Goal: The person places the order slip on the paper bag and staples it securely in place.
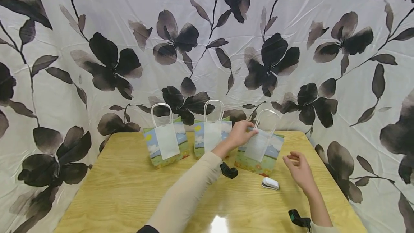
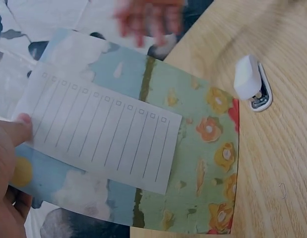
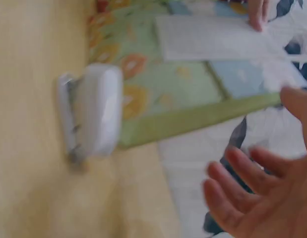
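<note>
My left hand [image 1: 242, 133] pinches the top edge of the right-hand paper gift bag [image 1: 273, 151], thumb in front on a white checklist slip [image 2: 103, 131]. The slip has small boxes and ruled lines and lies flat against the bag's printed front of sky, grass and flowers. To the right of that bag, my right hand [image 1: 299, 170] hovers with loosely bent fingers and nothing in it. A small white stapler [image 1: 270, 183] lies on the table in front of the bag, close to its lower edge. The fingers behind the bag's edge are hidden.
Two similar bags stand to the left: a middle bag [image 1: 199, 143] and a left bag [image 1: 152, 152], each with a white slip and white handles. A loose staple [image 2: 282, 190] lies on the wooden table [image 1: 123, 190]. Behind hangs a floral cloth [image 1: 226, 71].
</note>
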The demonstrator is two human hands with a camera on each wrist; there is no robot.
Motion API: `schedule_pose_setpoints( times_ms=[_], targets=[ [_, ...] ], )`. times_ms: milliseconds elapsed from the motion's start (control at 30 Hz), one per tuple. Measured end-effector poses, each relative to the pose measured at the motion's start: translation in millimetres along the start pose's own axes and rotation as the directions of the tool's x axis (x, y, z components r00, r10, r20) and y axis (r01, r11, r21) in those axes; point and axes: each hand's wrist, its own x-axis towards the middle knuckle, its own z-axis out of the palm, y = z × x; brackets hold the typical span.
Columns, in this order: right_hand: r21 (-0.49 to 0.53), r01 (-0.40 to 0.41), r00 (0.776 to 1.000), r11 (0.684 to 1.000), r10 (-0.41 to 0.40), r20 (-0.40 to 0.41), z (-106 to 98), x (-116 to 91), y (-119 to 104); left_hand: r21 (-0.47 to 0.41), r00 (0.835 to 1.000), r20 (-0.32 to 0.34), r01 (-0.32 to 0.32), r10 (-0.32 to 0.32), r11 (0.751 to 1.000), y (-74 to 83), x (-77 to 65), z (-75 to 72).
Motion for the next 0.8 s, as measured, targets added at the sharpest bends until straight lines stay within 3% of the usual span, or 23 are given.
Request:
schedule_pose_setpoints(
  times_ms=[133,233,333,500,633,800],
  targets=[
    [-0.043,-0.014,0.983,0.999,0.022,0.184,8,-23,27,0.006,1.000,0.003,0.012,-0.012,1.000,1.4,-1.2,-0.5],
    [-0.041,-0.013,0.974,0.999,0.022,0.226,17,-29,37,0.009,1.000,-0.016,0.004,-0.004,1.000,1.0,0.7,1.0],
    [-0.041,-0.007,0.971,0.999,0.016,0.239,23,-31,44,0.001,0.999,-0.036,0.000,0.000,1.000,0.6,2.7,3.0],
    [-0.078,-0.034,0.977,0.996,0.050,0.209,28,-36,52,-0.022,1.000,-0.007,0.015,-0.015,1.000,1.4,2.7,8.8],
    [-0.165,-0.004,0.988,0.986,0.030,0.154,35,-30,53,-0.019,0.999,-0.035,0.007,-0.008,1.000,2.7,4.0,9.5],
    [-0.186,0.017,0.986,0.982,0.015,0.167,44,-20,51,-0.029,0.998,-0.050,0.038,-0.039,0.999,2.7,5.0,5.2]
  ],
)
